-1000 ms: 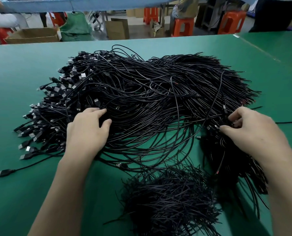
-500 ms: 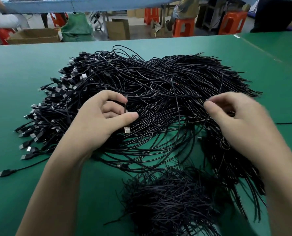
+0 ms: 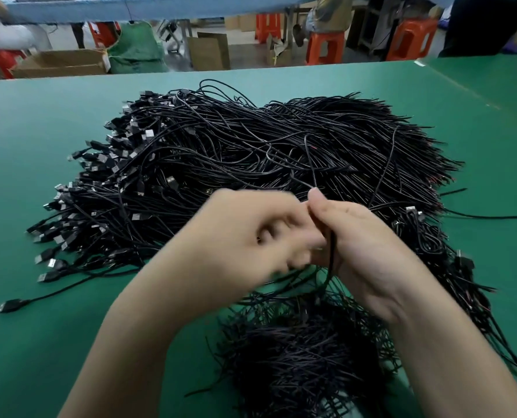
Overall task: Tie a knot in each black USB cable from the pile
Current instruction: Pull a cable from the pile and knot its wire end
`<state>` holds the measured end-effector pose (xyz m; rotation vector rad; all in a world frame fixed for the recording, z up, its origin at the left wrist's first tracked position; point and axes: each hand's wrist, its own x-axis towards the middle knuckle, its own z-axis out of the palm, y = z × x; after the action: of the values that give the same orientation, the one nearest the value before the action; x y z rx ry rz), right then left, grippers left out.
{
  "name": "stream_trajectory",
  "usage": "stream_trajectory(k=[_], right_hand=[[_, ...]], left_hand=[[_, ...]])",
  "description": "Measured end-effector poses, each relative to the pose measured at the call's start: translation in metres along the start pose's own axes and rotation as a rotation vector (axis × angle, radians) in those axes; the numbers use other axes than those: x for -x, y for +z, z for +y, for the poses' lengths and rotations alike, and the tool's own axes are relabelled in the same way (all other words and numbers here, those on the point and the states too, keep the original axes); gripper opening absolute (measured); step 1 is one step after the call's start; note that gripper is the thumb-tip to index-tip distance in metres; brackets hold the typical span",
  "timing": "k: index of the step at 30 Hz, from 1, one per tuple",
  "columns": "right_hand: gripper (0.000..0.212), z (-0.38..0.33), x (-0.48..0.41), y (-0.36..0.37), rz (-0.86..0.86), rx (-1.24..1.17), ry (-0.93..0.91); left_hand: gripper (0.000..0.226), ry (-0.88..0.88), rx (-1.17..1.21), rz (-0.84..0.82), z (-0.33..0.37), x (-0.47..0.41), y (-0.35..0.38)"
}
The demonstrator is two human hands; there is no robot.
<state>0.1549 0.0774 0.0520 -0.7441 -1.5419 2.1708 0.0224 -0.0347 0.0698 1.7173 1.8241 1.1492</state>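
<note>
Tying under way: right hand (image 3: 369, 248) grips single cable (image 3: 331, 254), thumb and fingers curled round it, strand rising past thumb toward 12 o'clock. Left hand (image 3: 242, 239) blurred, fingers curled, touching right; whether it holds cable cannot be told. Likely step: forming loop. Next move calls for end passed through, pulled snug. Pile (image 3: 251, 146) at 12 o'clock on table (image 3: 40, 164); smaller heap (image 3: 296, 363) at 6 o'clock.

Black cable pile (image 3: 251, 152), green table (image 3: 40, 146), orange stools (image 3: 325, 46)
</note>
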Motion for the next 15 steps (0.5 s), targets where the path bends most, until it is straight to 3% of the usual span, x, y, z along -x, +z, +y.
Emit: stream_trajectory(k=[3, 7, 12, 15], right_hand=[[0.043, -0.007, 0.004, -0.006, -0.028, 0.019, 0.005], [0.046, -0.014, 0.011, -0.006, -0.196, 0.048, 0.027], [0.044, -0.018, 0.019, 0.0, -0.481, -0.055, 0.027], [0.044, -0.019, 0.022, -0.002, -0.534, -0.021, -0.006]], left_hand=[[0.02, 0.019, -0.206, 0.226, -0.013, -0.009, -0.015], [0.048, 0.134, -0.23, 0.116, -0.021, -0.008, -0.003], [0.031, 0.0, -0.041, -0.005, -0.038, -0.033, 0.016], [0.021, 0.105, 0.065, 0.176, -0.039, -0.027, 0.02]])
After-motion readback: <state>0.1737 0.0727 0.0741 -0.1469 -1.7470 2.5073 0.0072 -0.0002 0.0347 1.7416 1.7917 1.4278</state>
